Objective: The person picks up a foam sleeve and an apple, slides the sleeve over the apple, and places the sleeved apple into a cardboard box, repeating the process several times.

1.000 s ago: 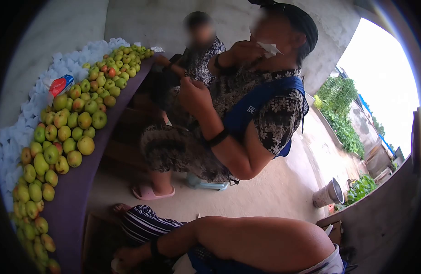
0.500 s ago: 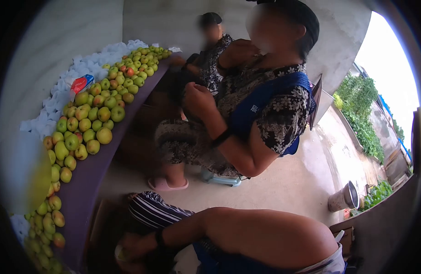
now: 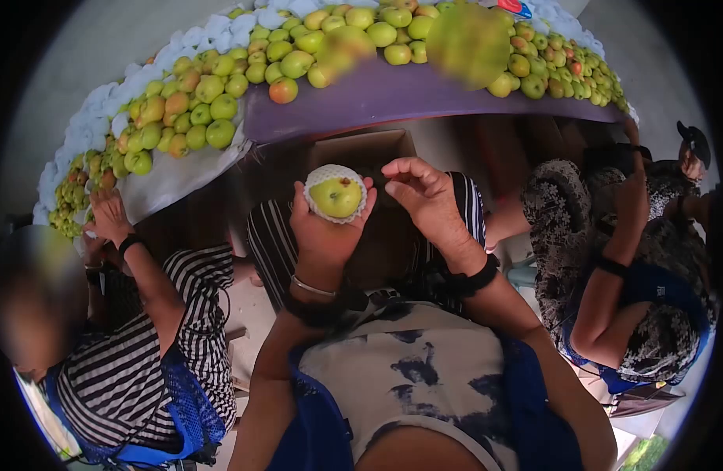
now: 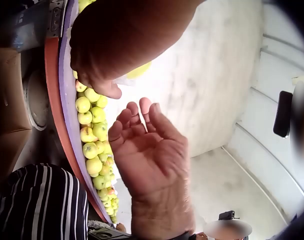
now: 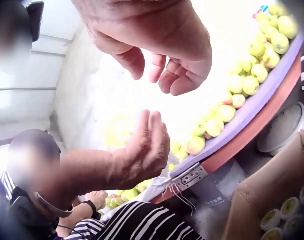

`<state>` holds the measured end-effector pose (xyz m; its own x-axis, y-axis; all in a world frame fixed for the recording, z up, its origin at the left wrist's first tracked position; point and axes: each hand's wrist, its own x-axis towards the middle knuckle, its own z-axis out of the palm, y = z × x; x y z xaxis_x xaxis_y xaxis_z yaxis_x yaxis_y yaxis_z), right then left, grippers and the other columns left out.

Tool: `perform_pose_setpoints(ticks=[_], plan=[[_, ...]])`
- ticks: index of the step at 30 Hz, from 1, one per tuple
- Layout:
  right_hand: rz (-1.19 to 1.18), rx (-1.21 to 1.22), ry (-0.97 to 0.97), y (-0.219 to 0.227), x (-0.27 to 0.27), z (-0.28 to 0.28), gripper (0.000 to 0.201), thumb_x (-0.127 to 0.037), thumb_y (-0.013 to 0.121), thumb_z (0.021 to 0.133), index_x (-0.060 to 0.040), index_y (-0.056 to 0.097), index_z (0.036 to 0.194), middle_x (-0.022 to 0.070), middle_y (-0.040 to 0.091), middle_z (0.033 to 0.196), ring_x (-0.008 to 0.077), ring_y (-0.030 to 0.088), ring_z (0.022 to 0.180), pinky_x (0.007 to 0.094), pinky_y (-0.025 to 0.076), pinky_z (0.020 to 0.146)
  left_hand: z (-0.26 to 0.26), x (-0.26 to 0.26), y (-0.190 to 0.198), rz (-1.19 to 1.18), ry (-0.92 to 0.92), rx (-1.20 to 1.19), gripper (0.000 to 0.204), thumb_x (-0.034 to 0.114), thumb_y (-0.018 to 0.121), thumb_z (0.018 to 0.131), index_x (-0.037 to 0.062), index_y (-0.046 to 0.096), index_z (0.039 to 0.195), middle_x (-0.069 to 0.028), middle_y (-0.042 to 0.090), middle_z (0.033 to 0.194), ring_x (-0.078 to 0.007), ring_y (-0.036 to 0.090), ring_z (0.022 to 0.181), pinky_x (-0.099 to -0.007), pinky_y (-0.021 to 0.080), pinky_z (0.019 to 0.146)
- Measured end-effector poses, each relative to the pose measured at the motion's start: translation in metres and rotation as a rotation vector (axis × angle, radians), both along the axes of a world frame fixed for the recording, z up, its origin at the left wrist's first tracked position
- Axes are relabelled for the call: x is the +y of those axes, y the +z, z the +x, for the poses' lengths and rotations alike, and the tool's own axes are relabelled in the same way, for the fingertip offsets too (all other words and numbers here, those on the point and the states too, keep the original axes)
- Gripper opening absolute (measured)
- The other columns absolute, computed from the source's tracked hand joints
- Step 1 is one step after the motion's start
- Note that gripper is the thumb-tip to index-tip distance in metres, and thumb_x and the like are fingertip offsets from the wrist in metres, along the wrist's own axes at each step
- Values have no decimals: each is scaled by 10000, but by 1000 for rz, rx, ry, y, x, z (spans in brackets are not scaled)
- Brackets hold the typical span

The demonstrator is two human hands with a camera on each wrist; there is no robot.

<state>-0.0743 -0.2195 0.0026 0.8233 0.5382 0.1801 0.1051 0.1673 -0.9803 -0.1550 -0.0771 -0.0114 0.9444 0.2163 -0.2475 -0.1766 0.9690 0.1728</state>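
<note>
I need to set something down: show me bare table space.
Bare: the purple cover between the apples and its front edge; the white sheet to its left, likewise bordered. Crowded: behind both, with heaped apples, then white wrapping.

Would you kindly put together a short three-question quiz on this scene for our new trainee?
1. What wraps the sides of the round yellow-green apple in the person's left hand?
2. True or false: the right hand grips a second apple.
3. In the right wrist view, what lies inside the brown cardboard box? A) glass jars; B) netted yellow-green apples; C) folded towels.

Key:
1. A white foam-like mesh net.
2. False; the right hand holds nothing.
3. B.
</note>
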Motion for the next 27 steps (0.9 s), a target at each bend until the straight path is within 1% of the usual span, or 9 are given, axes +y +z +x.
perform_pose_setpoints(ticks=[3,7,9,10,17,21,22,25,27], plan=[[-185,-301,-2,16,2,-15,436,-2,679,685,-61,556,1099,57,525,1048,130,549,937,237,456,769,-4,-6,3,6,9,19,551,505,370,898,44,459,1185,-186,522,1131,-367,503,1039,-494,387,919],[-252,-486,53,16,4,-24,705,-55,726,608,-81,444,1253,167,453,1189,319,450,1106,347,420,911,-9,-13,-2,53,-8,-31,493,443,362,920,38,458,1184,-149,534,1146,-335,503,1058,-490,376,936],[-312,-531,63,16,4,-26,717,-93,741,623,-63,426,1267,168,462,1188,305,469,1088,346,411,921,-11,-16,-2,77,-15,-39,515,432,359,922,10,449,1204,-160,521,1173,-328,487,1096,-466,343,990],[-342,-553,70,14,3,-27,725,-112,748,631,-54,417,1274,169,467,1187,297,478,1079,345,407,926,-13,-21,4,76,-10,-15,415,363,427,917,36,464,1169,-133,539,1141,-293,516,1062,-458,408,908],[-36,370,269,7,2,-28,611,-299,642,831,-23,367,1302,78,491,1184,163,473,1068,313,456,828,-13,-31,-12,861,319,-68,394,241,537,877,-2,448,1174,-93,551,1098,-203,535,1023,-351,413,904],[52,525,250,-8,3,-24,471,-261,602,858,-9,443,1223,96,552,1109,178,561,944,320,504,719,-13,-28,-13,853,159,-24,374,250,466,925,-13,418,1188,-99,533,1126,-207,523,1038,-354,401,913],[110,585,256,-13,2,-23,453,-273,593,863,-12,457,1207,94,559,1100,186,567,945,328,507,722,-12,-25,-9,696,90,-125,377,258,429,944,-19,401,1197,-120,514,1165,-225,507,1074,-351,385,936],[266,757,258,-19,0,-16,417,-311,571,873,-22,494,1165,90,581,1070,207,583,943,352,515,729,-12,-23,-19,685,148,-36,416,290,410,948,-25,385,1219,-136,497,1196,-234,488,1108,-350,366,963],[351,864,228,-19,2,-15,412,-340,560,877,-33,512,1147,89,593,1045,216,590,934,364,518,730,-15,-29,-21,804,148,-39,428,175,487,910,-23,347,1262,-135,481,1216,-216,467,1134,-349,360,977]])
